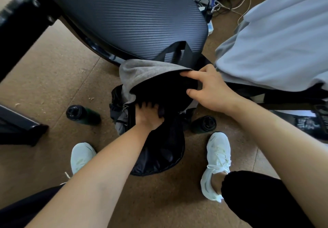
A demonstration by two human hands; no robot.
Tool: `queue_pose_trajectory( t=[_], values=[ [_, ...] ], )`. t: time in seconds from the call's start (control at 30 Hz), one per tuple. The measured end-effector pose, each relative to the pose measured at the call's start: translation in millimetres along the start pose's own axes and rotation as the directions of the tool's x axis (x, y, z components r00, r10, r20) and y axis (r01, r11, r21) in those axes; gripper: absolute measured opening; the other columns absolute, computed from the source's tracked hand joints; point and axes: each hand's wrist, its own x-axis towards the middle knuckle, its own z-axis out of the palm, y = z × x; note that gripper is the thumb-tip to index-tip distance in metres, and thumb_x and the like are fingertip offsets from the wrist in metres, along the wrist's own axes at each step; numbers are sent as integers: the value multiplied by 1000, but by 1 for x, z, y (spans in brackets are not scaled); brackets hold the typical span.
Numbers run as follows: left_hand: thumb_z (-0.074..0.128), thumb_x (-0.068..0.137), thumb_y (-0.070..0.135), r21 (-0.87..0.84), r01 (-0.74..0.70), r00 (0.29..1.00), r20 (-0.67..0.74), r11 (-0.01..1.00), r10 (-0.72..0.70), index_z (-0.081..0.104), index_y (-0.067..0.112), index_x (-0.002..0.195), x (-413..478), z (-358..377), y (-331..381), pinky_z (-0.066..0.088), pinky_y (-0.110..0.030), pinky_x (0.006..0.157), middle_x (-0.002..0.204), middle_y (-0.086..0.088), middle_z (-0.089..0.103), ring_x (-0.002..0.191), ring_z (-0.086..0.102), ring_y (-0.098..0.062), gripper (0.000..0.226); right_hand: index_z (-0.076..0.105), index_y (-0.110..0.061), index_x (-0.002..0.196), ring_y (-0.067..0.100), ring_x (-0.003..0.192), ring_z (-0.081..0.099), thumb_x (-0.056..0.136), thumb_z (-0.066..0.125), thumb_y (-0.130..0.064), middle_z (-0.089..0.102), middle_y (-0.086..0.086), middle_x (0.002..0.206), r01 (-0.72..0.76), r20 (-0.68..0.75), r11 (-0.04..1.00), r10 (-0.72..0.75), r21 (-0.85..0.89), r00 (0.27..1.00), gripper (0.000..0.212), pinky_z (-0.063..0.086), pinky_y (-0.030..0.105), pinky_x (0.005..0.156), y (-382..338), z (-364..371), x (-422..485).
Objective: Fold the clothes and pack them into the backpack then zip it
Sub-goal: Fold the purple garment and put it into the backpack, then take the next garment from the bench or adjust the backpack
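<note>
A grey backpack with a black front flap stands open on the floor between my feet. My left hand reaches down into its dark opening, fingers curled around something black inside that I cannot make out. My right hand grips the far upper rim of the opening, fingers hooked over the grey edge. A pale grey garment lies draped at the right, apart from the bag.
A dark table top overhangs the bag at the back. Two dark bottles, one left and one right, lie on the brown floor. Cables clutter the far floor. My white shoes flank the bag.
</note>
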Motion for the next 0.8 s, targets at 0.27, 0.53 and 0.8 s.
queue_pose_trajectory(
  t=[0.27,0.53,0.8],
  values=[
    [54,91,51,-253,-82,988,-151,964,44,54,28,142,-74,-28,-9,41,-44,104,136,-5,59,127,53,-33,56,62,-38,134,29,126,49,93,66,-31,44,5,137,-14,108,998,21,-67,994,41,41,46,111,-6,-4,-17],
    [64,91,37,-485,-180,898,-436,856,-58,69,29,90,-152,-112,-5,51,-34,77,75,10,72,79,70,-17,9,74,-25,111,12,102,63,94,66,-23,69,-4,108,-34,-172,989,59,144,983,19,48,28,90,-36,-28,-84],
    [72,88,31,-622,-472,820,-570,625,53,68,31,95,-199,-218,64,52,-30,76,78,14,69,81,65,-5,8,60,-20,94,1,73,55,89,75,-23,60,-6,85,149,-547,534,745,832,382,16,46,19,73,-40,-71,-165]
  ],
)
